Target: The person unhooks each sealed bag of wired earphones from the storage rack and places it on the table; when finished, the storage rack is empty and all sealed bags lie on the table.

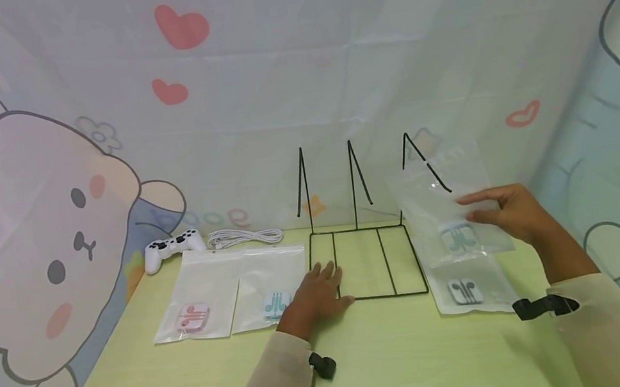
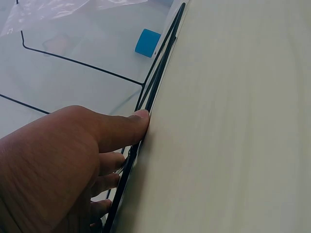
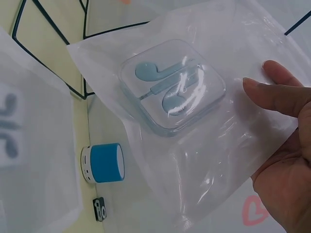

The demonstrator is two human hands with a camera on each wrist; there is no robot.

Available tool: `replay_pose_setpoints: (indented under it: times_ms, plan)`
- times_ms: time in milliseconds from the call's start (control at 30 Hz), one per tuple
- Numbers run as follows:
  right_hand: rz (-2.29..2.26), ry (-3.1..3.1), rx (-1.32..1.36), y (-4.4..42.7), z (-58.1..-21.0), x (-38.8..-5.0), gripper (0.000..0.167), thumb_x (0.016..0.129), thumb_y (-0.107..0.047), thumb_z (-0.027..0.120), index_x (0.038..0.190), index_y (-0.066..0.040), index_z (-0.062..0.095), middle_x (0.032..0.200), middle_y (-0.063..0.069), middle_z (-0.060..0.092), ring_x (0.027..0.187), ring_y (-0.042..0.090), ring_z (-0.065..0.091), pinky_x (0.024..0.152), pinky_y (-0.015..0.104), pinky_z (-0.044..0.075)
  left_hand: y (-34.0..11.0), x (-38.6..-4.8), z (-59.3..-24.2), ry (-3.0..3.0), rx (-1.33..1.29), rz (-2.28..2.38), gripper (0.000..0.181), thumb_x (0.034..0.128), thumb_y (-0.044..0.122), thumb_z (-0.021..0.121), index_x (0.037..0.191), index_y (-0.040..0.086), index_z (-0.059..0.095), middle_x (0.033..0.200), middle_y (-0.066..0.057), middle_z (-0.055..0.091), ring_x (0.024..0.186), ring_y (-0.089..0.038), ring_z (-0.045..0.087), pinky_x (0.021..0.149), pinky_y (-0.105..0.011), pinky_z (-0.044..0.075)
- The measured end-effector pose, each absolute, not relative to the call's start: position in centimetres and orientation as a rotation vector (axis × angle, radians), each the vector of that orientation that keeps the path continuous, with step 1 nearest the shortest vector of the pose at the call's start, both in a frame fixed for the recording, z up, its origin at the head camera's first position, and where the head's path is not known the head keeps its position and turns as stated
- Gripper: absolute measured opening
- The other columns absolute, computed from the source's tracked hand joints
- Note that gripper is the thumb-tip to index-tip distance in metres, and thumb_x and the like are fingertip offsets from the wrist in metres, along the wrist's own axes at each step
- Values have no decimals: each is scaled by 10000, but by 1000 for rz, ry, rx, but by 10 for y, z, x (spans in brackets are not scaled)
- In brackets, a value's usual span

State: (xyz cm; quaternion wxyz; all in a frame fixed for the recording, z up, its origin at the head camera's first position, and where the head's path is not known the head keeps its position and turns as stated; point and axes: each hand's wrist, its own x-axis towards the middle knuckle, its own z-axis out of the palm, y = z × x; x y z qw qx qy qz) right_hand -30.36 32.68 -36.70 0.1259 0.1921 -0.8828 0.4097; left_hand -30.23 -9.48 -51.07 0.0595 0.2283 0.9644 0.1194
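Observation:
A black wire rack point(image 1: 388, 261) with upright hooks stands on the table. My left hand point(image 1: 316, 293), fingers spread, presses on the front left of its base; the thumb point(image 2: 131, 127) touches a wire. With thumb and fingers my right hand point(image 1: 512, 214) holds the edge of a clear plastic bag point(image 1: 482, 172). Inside are light-blue earphones point(image 3: 167, 85) in a clear case. The rack's right hook point(image 1: 438, 178) seems to pass through the bag's top. Below that bag, another bag with black earphones point(image 1: 464, 291) lies on the table.
To the left lie two bags, one with pink earphones point(image 1: 193, 317), one with blue-green earphones point(image 1: 276, 304). Behind them are a white game controller point(image 1: 173, 249) and a coiled white cable point(image 1: 245, 237). A blue cylinder point(image 3: 107, 162) and a small dark item point(image 3: 99, 208) stand near the printed cloth.

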Motion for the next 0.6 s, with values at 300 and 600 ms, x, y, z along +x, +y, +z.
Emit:
replay_pose_setpoints:
  times_ms: [300,600]
  plan:
    - [1143,-2571,567,333,-368,-291,309,936,-118,874,1240,-77,837,1131,-391,706,1126,-224,590,913,20,447,-94,-303,-509,2922,696,373,791,1085,532,590,1686,52,406,1785,-185,338,1673,-470,268,1367,-560,274]
    - [1095,-2571,580,339,-370,-282,295,927,-99,877,1221,-92,848,1136,-404,697,921,-73,581,831,67,459,-95,-301,-508,2913,692,399,793,1083,531,594,1689,55,403,1788,-186,332,1676,-469,261,1370,-558,269]
